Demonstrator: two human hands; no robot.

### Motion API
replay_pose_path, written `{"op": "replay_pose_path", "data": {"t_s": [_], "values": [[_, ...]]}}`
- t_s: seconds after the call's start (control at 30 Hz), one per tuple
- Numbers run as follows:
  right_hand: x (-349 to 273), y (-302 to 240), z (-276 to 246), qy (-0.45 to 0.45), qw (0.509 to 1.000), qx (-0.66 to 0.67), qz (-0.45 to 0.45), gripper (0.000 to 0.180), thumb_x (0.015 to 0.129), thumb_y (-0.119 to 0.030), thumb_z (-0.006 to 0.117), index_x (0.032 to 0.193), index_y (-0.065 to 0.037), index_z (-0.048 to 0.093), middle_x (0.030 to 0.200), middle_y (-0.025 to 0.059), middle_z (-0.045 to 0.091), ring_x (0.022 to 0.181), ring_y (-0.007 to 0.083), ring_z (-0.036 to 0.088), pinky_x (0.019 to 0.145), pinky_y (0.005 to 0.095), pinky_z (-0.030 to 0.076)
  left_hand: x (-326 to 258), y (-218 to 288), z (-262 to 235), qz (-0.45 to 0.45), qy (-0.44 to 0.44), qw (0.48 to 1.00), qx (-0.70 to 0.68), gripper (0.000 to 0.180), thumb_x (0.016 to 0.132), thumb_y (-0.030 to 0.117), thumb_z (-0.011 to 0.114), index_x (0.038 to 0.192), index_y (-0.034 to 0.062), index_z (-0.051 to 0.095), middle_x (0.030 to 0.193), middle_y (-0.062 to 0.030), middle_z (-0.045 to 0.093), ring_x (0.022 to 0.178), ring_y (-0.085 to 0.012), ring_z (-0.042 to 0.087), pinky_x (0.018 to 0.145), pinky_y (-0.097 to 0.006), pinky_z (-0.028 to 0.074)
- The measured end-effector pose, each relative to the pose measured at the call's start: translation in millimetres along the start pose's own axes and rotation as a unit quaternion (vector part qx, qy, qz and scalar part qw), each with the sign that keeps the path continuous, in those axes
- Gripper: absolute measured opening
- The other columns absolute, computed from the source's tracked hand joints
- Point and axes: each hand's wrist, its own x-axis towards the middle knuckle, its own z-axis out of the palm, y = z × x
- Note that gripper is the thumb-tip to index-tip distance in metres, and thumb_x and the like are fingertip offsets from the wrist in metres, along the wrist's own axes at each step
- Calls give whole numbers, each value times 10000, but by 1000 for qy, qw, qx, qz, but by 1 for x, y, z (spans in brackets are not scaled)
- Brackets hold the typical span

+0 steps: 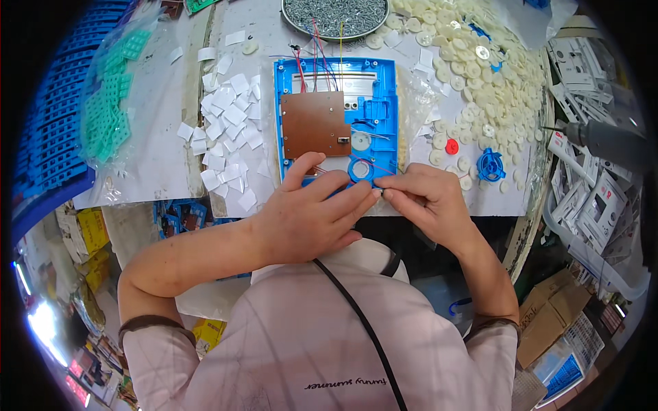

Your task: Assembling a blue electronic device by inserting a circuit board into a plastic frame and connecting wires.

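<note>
Left hand point(308, 216) and right hand point(432, 202) met at table's near edge, fingers pinched on tiny part beside blue housing point(337, 120). Risk judged: part slipping, thin wires point(312, 58) snagging.

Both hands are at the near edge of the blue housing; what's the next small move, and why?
Probably seat the small part pinched between the left hand and right hand into the blue housing: the fingertips meet right at its near edge, beside the round opening.

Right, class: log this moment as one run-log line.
left hand: resting on blue housing near edge | right hand: pinching a small part at left fingertips | brown circuit board: seated in housing | screw tray: beyond housing
</note>
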Motion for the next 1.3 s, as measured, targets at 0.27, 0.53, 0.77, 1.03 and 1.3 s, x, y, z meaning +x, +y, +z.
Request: {"op": "replay_pose_path", "data": {"t_s": [0.27,0.53,0.77,1.03,1.3], "values": [[19,-21,-8,-95,967,110,211,52,862,-50,664,871,-4,687,563,-4,484,529,49,417,503,267,357,9,2,-5,19,-3,1000,19,536,761,392,752,1185,70,689,1215,-17,596,1052,-199,561,1015,-512,339],[31,-31,-17,-119,974,53,184,61,852,-71,671,847,-11,660,573,24,518,504,93,473,497,288,378,11,2,-7,17,2,1000,-5,511,792,400,739,1165,57,676,1183,-43,602,1066,-217,555,986,-497,354],[106,-42,19,209,913,-324,-133,215,864,-215,687,772,-27,641,670,127,657,587,309,659,563,382,515,4,-32,-29,-112,139,983,-31,403,768,172,770,1133,50,652,1142,-90,625,1019,-284,596,922,-469,409],[132,-37,32,195,971,-134,-18,153,860,-186,698,773,-61,679,719,108,697,598,326,658,613,409,522,1,-46,-20,-134,186,973,-34,288,765,78,745,1040,42,667,1078,-103,657,990,-306,633,868,-423,477],[99,-32,28,89,956,-206,-187,101,783,-119,750,868,-67,736,941,55,690,912,278,625,842,409,478,13,-72,-26,-213,242,931,-172,215,814,89,713,1009,23,647,985,-134,649,912,-305,642,780,-402,508]]}}
